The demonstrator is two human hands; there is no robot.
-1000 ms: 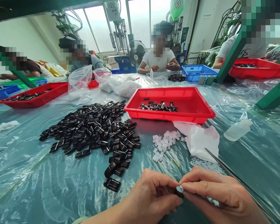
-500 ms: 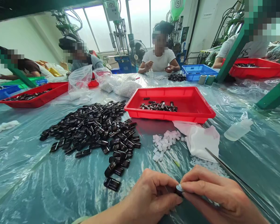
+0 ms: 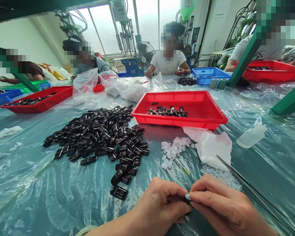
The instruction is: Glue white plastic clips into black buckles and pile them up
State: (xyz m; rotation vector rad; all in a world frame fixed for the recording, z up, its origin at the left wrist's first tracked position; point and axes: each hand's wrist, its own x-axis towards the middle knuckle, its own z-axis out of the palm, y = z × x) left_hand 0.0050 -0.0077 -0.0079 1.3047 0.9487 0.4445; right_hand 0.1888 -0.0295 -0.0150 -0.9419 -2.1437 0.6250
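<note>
Low in the view, my left hand (image 3: 162,205) is closed, thumb and index finger pinching a small black plastic piece (image 3: 187,200) that is mostly hidden. My right hand (image 3: 226,203) meets it there, its fingertips pressed together on the end of the same piece. A pale bluish spot shows at the right fingertips; I cannot tell whether it is a nail or a small part. To the left spreads a large heap of glossy black plastic pieces (image 3: 98,134). One loose black piece (image 3: 119,192) lies nearest my left hand.
Ahead stands a red tray (image 3: 204,109) with some black pieces. Small white pads (image 3: 173,150), a white cloth (image 3: 215,150), long tweezers (image 3: 245,183) and a clear bottle (image 3: 252,136) lie on the plastic-covered table (image 3: 64,203). Green posts (image 3: 248,42) flank the table; several co-workers sit across.
My hands stay together on the black piece, with only a slight shift of the fingertips; less of the pale spot shows. Across the table, a co-worker's hand has lowered.
</note>
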